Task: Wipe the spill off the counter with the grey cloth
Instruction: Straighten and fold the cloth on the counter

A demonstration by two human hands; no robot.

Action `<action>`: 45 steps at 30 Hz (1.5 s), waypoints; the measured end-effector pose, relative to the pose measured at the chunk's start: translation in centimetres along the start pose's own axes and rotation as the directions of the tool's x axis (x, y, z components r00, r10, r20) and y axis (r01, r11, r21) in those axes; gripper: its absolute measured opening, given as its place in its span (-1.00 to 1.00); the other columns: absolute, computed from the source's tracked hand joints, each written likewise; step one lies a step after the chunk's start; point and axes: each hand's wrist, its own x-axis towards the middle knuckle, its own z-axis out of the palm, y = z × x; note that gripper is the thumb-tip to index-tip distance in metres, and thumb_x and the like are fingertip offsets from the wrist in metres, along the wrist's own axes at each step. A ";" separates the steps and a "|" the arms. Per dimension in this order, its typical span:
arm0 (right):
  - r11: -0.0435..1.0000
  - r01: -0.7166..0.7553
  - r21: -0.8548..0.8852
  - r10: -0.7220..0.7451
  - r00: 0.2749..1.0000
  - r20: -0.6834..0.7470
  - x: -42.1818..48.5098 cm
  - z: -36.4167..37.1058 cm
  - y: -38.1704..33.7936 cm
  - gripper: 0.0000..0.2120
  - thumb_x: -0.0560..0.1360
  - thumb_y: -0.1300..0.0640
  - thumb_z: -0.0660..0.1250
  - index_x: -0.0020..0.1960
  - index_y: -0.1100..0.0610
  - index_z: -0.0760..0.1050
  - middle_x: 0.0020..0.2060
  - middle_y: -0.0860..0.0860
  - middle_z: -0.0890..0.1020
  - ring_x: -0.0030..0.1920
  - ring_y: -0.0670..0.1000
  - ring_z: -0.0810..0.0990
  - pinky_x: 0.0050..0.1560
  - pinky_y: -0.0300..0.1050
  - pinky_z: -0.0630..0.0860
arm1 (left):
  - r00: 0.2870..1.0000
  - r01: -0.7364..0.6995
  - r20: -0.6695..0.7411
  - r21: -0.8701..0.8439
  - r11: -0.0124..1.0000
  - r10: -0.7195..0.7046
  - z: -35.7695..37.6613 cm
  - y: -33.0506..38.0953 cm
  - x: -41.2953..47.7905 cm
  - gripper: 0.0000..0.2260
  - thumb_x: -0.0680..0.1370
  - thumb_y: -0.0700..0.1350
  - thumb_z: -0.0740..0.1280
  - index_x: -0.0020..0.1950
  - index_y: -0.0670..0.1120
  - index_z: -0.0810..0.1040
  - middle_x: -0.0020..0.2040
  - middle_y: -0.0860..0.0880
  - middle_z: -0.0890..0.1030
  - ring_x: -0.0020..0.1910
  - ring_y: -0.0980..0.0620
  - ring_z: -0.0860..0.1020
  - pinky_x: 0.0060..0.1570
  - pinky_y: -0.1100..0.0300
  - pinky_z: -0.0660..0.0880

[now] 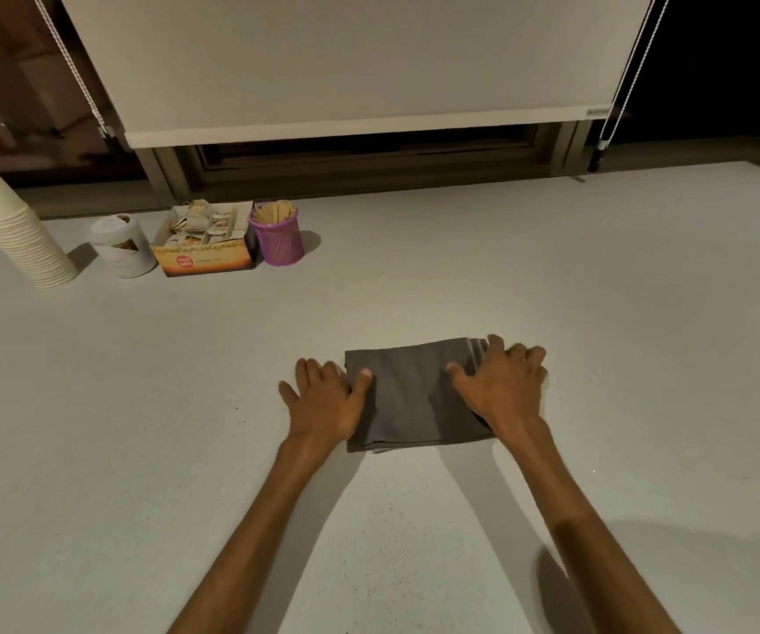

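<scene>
Folded grey cloth [414, 395] lies flat mid-surface [551, 276]. Left hand [323, 400] and right hand [503, 386] rest spread on its edges, gripping nothing. Can't spot any spill; I'd press evenly and sweep overlapping strokes.

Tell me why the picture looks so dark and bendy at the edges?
Head view: warm, dim indoor light with night-black windows; the wide lens bends the counter edge and leans the paper cups; both arms cast soft shadows beside the grey cloth; the right hand is slightly blurred.
</scene>
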 end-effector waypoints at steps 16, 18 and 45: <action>0.676 -0.382 0.630 0.066 0.883 0.465 3.2 -2.3 2.1 -0.46 0.39 0.06 0.57 0.22 0.35 0.54 0.05 0.21 0.67 -0.05 0.13 0.66 -0.23 -0.13 0.57 | 0.947 -0.289 -0.310 -0.720 0.631 0.079 -0.5 5.1 0.4 -0.82 0.56 -0.14 0.34 0.08 0.01 0.37 -0.04 0.21 0.49 -0.07 0.24 0.52 -0.30 0.50 0.51; 0.516 -0.455 0.726 0.011 0.851 0.526 3.7 -2.8 2.7 -0.47 0.39 0.13 0.56 0.28 0.34 0.53 0.10 0.22 0.67 0.07 0.19 0.66 0.03 -0.01 0.62 | 0.935 -0.342 -0.335 -0.760 0.552 0.118 -1.6 5.9 0.7 -0.81 0.55 -0.13 0.35 0.03 0.13 0.40 -0.01 0.25 0.52 -0.02 0.27 0.54 -0.26 0.51 0.52; 0.590 -0.017 0.807 0.040 0.999 -0.008 33.7 -7.2 5.0 -0.58 0.54 -0.04 0.39 0.18 0.30 0.56 -0.01 0.22 0.65 -0.07 0.16 0.62 -0.06 0.00 0.59 | 0.886 -0.427 -0.447 -0.680 0.597 0.125 0.1 22.5 26.8 -0.73 0.55 -0.10 0.37 0.17 -0.15 0.41 -0.01 0.00 0.56 -0.12 0.09 0.54 -0.31 0.49 0.44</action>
